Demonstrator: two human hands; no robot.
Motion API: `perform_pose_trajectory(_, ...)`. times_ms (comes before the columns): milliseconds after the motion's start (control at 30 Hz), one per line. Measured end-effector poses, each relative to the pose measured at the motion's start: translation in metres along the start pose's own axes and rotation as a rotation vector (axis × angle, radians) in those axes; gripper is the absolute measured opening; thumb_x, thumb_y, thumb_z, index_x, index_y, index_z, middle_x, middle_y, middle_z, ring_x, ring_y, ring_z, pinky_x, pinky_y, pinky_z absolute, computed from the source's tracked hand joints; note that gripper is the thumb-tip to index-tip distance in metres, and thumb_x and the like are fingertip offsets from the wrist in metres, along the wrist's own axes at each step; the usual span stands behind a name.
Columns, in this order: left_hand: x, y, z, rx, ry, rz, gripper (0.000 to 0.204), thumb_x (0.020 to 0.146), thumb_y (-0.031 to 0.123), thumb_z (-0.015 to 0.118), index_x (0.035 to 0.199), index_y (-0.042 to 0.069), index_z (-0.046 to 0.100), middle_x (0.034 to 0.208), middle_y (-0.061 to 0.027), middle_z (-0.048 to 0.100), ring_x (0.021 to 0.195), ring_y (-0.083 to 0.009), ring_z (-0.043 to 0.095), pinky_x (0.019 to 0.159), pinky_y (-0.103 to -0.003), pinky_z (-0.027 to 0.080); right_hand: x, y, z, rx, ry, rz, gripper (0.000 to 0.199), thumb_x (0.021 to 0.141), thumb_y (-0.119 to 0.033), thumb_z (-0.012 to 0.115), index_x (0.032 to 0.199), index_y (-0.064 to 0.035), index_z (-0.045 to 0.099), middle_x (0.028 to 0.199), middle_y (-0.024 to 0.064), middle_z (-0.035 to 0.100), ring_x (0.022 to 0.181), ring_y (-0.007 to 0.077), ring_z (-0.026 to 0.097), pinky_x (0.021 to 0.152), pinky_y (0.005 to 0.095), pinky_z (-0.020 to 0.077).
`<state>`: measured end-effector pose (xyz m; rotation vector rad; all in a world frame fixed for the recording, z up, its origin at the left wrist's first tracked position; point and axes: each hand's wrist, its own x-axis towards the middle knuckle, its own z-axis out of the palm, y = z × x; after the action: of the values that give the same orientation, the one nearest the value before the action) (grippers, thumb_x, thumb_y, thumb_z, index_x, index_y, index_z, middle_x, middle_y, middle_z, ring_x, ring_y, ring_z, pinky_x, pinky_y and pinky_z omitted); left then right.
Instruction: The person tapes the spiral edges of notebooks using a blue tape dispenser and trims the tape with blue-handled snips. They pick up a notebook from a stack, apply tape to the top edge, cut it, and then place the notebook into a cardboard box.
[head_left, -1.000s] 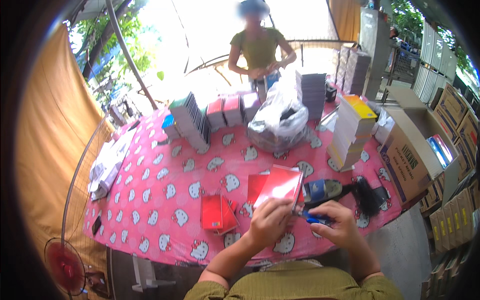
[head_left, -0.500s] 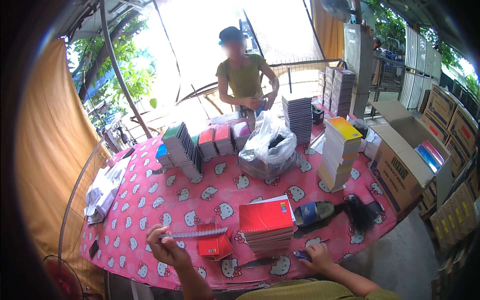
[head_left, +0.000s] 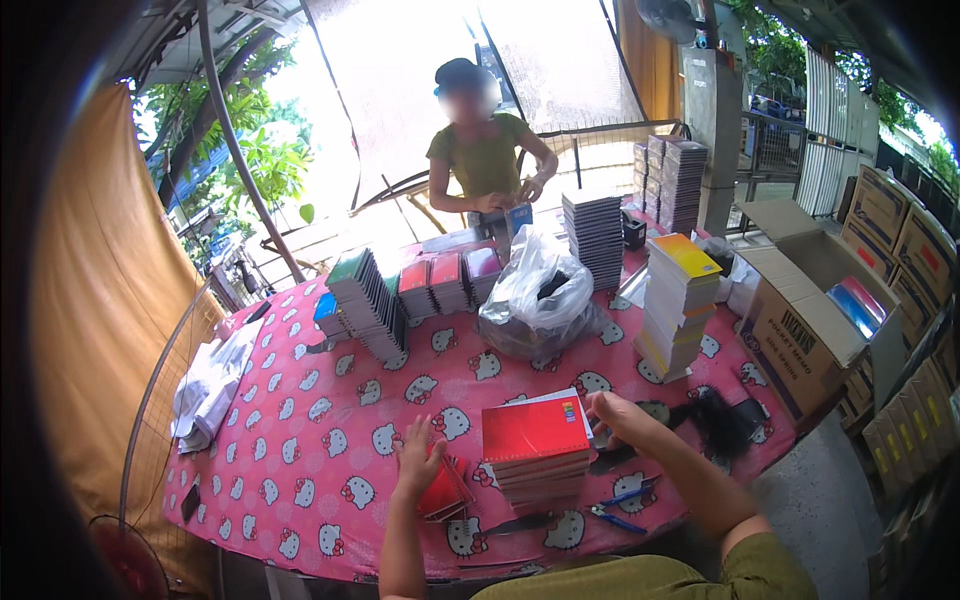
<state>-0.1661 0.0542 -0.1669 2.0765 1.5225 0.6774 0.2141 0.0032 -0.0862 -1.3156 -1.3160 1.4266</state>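
A stack of red spiral notebooks stands on the pink patterned table in front of me. My right hand rests at the stack's upper right corner, fingers touching the top red cover. My left hand hovers with spread fingers over a small pile of red covers to the left of the stack, touching or just above it. Neither hand visibly grips anything.
Blue-handled pliers lie near the front edge. A black object lies right of the stack. Rows of notebooks, a clear plastic bag, a tall yellow-topped stack and open cardboard boxes surround the table. A person works opposite.
My left hand has moved in from the far left to the red covers. My right hand has risen from the table's front edge to the stack's top corner. The camera has tilted up.
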Motion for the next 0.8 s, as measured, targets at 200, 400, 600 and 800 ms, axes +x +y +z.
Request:
perform_pose_trajectory(200, 0.017, 0.089, 0.019, -1.09, -0.238, -0.042, 0.049, 0.089, 0.025, 0.067, 0.128, 0.003, 0.047, 0.115, -0.0127, 0.059, 0.106, -0.0194, 0.057, 0.091, -0.035, 0.046, 0.009, -0.038, 0.016, -0.114, -0.09, 0.139, 0.081, 0.082, -0.074, 0.048, 0.115, 0.0003, 0.055, 0.103, 0.0097, 0.061, 0.086, 0.0154, 0.061, 0.056, 0.0318, 0.0524)
perform_pose_trajectory(400, 0.021, 0.114, 0.03, -1.259, -0.307, -0.134, 0.047, 0.082, 0.019, 0.075, 0.119, 0.003, 0.052, 0.101, -0.0068, 0.064, 0.091, -0.0126, 0.062, 0.08, -0.029, 0.051, 0.018, -0.01, -0.005, 0.149, -0.079, 0.092, 0.04, 0.095, -0.034, 0.058, 0.114, 0.0015, 0.056, 0.105, 0.0109, 0.064, 0.091, 0.0163, 0.064, 0.081, 0.0329, 0.0531)
perform_pose_trajectory(600, 0.02, 0.103, 0.027, -1.359, -0.431, -0.102, 0.058, 0.081, 0.019, 0.077, 0.128, -0.002, 0.049, 0.111, -0.0117, 0.063, 0.101, -0.016, 0.061, 0.088, -0.031, 0.049, 0.008, -0.014, -0.016, 0.472, -0.161, 0.324, 0.043, 0.094, -0.032, 0.059, 0.115, 0.005, 0.053, 0.108, 0.0145, 0.063, 0.096, 0.0217, 0.065, 0.084, 0.0373, 0.0549)
perform_pose_trajectory(800, 0.022, 0.109, 0.023, -1.377, -0.457, -0.107, 0.063, 0.078, 0.016, 0.078, 0.13, -0.002, 0.048, 0.114, -0.0113, 0.063, 0.105, -0.017, 0.06, 0.094, -0.033, 0.046, 0.003, -0.021, -0.01, 0.468, -0.184, 0.353, 0.044, 0.093, -0.034, 0.06, 0.116, 0.0034, 0.053, 0.107, 0.0149, 0.063, 0.095, 0.0225, 0.066, 0.081, 0.0384, 0.0566)
